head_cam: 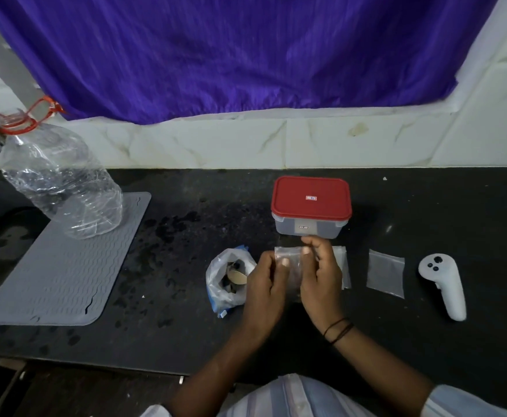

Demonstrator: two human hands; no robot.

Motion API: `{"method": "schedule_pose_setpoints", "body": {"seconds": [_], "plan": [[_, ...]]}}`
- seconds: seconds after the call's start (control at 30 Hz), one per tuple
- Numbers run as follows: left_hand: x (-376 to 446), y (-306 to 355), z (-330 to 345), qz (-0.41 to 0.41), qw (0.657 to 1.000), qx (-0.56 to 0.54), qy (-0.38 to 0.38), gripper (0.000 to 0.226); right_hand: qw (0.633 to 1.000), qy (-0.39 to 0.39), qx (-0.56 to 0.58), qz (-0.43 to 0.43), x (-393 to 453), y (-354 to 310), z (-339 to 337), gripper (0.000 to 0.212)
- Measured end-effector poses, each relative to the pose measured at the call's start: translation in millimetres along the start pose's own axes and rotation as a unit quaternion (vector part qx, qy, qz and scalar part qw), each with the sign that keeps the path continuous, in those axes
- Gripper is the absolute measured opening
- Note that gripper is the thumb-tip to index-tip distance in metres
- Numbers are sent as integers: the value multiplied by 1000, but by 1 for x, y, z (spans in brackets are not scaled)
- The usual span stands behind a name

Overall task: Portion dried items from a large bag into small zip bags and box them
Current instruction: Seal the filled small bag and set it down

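You are holding a small clear zip bag [291,266] between both hands, just above the dark bench [186,296] and directly in front of the red-lidded box [311,206]. Your left hand [265,284] is pinching the bag's left edge, thumb on the near face and curled fingers [264,260] behind the plastic. Your right hand [321,275] is pinching the upper right part of the bag, its thumb lying across the front near the top edge and its fingers [309,240] curled over the top. The bag is hanging upright between the two grips, and whether anything is inside it cannot be told.

The large bag [228,278] of dried items is sitting open on the bench just beside your left hand, with brownish pieces showing in its mouth. More empty zip bags [386,276] are lying flat to the right, one partly hidden under your right hand. The box is standing closed, its lid on. A white controller [442,284] is lying well to the right, and a crumpled plastic bottle [62,182] is resting on a grey mat [65,266] at the left.
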State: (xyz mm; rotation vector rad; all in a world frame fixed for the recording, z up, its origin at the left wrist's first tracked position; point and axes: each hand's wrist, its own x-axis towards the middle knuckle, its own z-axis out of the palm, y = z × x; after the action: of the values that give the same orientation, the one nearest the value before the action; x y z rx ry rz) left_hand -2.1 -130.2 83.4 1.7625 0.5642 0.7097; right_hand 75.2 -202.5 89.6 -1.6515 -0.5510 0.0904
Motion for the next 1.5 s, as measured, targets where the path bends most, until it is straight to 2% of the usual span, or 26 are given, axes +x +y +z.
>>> {"method": "schedule_pose_setpoints", "body": {"seconds": [0.07, 0.13, 0.37, 0.53, 0.63, 0.8, 1.03, 1.13, 1.3, 1.4, 1.5], "plan": [[1, -6, 12, -18, 1000, 0, 2, 30, 999, 13, -37, -20, 0, 10, -5, 18], [2, -12, 23, -29, 1000, 3, -4, 27, 998, 22, -62, -13, 3, 24, -12, 16], [29, -21, 66, -88, 992, 92, -5, 22, 991, 17, -99, 87, 29, 50, -39, 6], [61, -33, 91, -194, 973, 115, -57, 24, 983, 39, -119, 135, 55, 78, -50, 4], [74, -41, 99, -230, 960, 146, -67, 23, 978, 31, -139, 151, 66, 90, -56, 5], [85, -51, 103, -239, 941, 228, -76, 22, 964, -27, -206, 167, 76, 106, -58, 17], [92, -62, 103, -252, 941, 223, -42, 20, 955, -50, -246, 155, 82, 117, -66, 8], [90, -61, 105, -176, 953, 244, -25, 21, 965, -30, -229, 123, 81, 119, -76, 5], [84, -42, 116, 72, 957, 281, 5, 18, 965, 36, -248, 76, 76, 117, -107, 12], [77, -25, 134, 186, 942, 263, -95, 3, 938, 28, -336, 82, 67, 120, -136, 22], [66, -19, 157, 237, 897, 283, -244, 12, 877, -31, -466, 114, 55, 125, -158, 23]]}}
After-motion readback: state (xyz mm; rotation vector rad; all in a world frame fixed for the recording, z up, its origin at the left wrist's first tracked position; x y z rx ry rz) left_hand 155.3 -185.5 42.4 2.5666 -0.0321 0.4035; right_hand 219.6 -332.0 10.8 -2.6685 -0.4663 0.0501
